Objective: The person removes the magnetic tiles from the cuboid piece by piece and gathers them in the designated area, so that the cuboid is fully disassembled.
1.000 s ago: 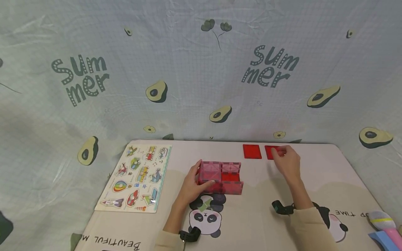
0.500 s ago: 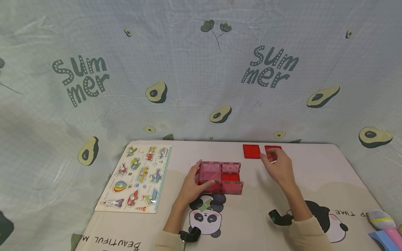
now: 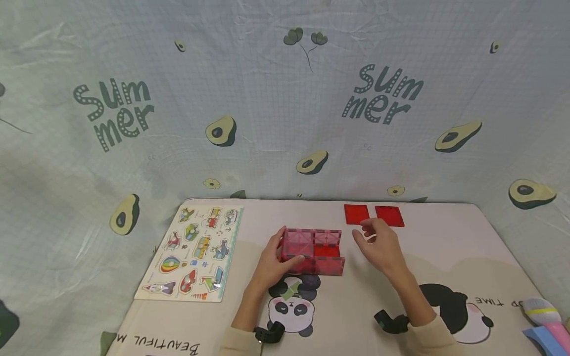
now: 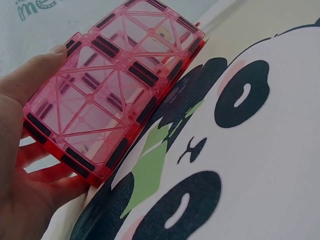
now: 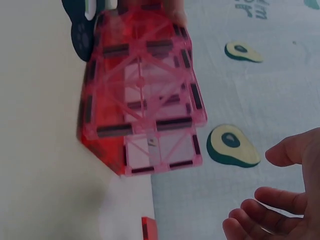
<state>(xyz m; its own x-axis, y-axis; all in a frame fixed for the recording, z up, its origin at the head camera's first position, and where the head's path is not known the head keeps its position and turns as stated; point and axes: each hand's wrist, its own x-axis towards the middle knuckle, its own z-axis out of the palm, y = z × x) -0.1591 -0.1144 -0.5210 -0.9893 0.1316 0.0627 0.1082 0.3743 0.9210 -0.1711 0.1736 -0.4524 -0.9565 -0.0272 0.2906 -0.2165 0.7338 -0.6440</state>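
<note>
Right hand (image 3: 380, 247) has come off the red tiles (image 3: 390, 216) and slid back toward the see-through pink box (image 3: 329, 267).
It's holding zip right now, fingers loosely bent with a clear gap to the thumb; from there the box sits near at nine o'clock, tiles around eleven and one. Left hand (image 3: 270, 267) has thumb and fingers gripping the box's near end, so most of it sticks out toward three o'clock.

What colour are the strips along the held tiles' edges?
Black; the strips show best in the left wrist view.
</note>
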